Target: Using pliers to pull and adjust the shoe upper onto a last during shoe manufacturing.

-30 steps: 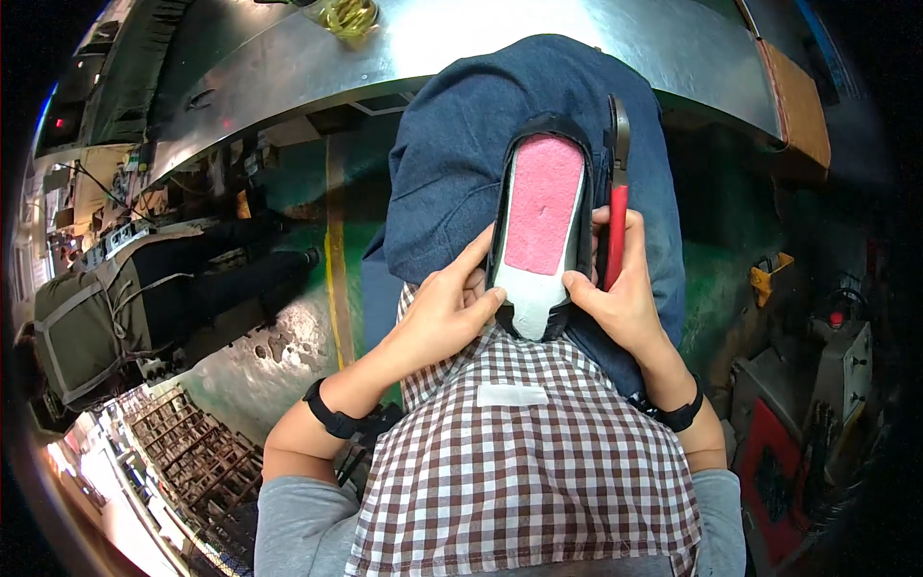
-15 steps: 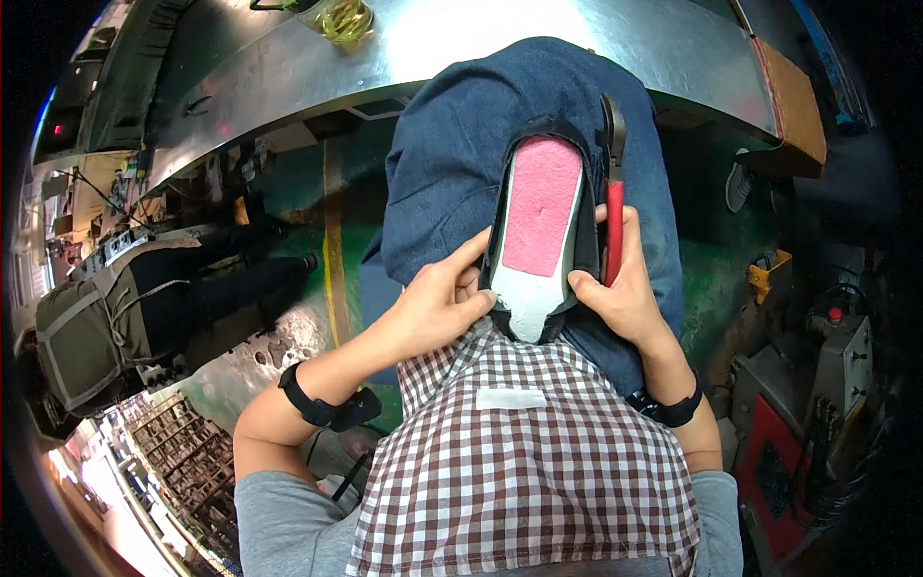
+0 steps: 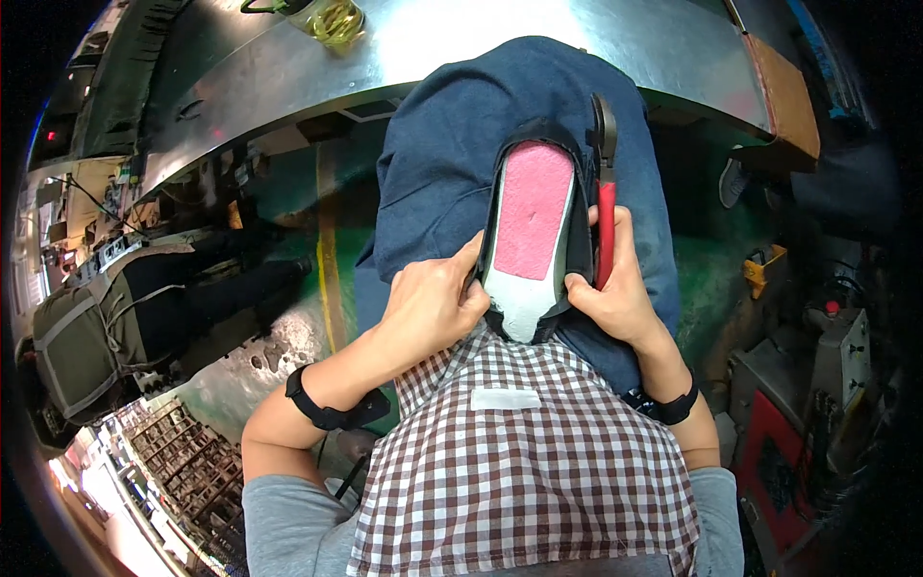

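A black shoe upper [image 3: 581, 226] lies sole side up across my lap, fitted around a form. Its underside shows a pink pad [image 3: 534, 207] toward the far end and a bare white part [image 3: 519, 296] nearer me. On the left edge of the upper, close to the near end, my left hand [image 3: 437, 300] is closed, thumb and curled fingers gripping it. My right hand [image 3: 615, 293] presses its thumb on the right edge while its fingers hold red-handled pincers [image 3: 605, 216]. The pincers' dark jaws point away from me, beside the upper and apart from it.
A metal workbench [image 3: 260, 87] spans the far side, with a clear container [image 3: 334, 24] of yellowish-green pieces on it. Another person [image 3: 106, 308] is at the left, near a rack [image 3: 183, 462]. Grey machinery with a red button [image 3: 832, 309] stands at the right.
The shoe upper has shifted slightly left, with the pincers and right hand following. My left hand has turned over, its fingers now curled more tightly at the left edge.
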`<state>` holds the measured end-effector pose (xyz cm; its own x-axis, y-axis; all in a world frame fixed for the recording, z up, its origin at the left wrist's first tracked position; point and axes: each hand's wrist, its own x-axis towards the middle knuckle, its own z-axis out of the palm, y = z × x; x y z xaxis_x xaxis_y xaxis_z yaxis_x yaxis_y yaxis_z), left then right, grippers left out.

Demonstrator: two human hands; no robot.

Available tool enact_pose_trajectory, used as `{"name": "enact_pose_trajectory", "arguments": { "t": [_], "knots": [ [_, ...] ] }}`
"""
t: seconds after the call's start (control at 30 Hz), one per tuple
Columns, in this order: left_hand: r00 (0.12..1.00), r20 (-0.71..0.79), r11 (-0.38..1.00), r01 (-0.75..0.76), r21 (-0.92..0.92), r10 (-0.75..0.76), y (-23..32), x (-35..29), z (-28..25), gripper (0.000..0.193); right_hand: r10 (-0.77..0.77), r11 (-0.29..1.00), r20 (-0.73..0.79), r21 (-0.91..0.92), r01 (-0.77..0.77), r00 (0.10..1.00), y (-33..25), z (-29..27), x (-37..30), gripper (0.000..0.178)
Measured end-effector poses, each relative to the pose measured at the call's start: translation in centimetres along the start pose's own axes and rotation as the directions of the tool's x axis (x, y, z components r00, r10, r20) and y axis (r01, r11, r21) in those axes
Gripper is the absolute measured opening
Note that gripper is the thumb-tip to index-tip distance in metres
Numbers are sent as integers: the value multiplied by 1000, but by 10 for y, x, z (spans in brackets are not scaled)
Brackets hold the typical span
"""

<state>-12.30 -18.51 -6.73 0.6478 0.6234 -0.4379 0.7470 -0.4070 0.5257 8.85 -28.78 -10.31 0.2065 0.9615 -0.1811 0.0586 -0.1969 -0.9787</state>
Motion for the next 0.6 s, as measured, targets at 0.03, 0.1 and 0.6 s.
{"name": "enact_pose_trajectory", "arguments": {
  "t": [0.03, 0.1, 0.6],
  "knots": [
    [1000, -2, 1000, -2, 1, 2, 2, -1, -3, 48, -9, 1000, 0, 7, 9, 1000, 0, 0, 0, 61],
    [948, -213, 970, -219, 104, 237, 8, -3, -11, 43, -22, 999, -18, -26, 21, 1000, 3, -2, 1, 61],
    [-497, -830, -604, -751, 265, 254, 116, -29, -105, 20, -12, 999, -25, 51, 14, 1000, -1, -6, 2, 58]
  ]
}}
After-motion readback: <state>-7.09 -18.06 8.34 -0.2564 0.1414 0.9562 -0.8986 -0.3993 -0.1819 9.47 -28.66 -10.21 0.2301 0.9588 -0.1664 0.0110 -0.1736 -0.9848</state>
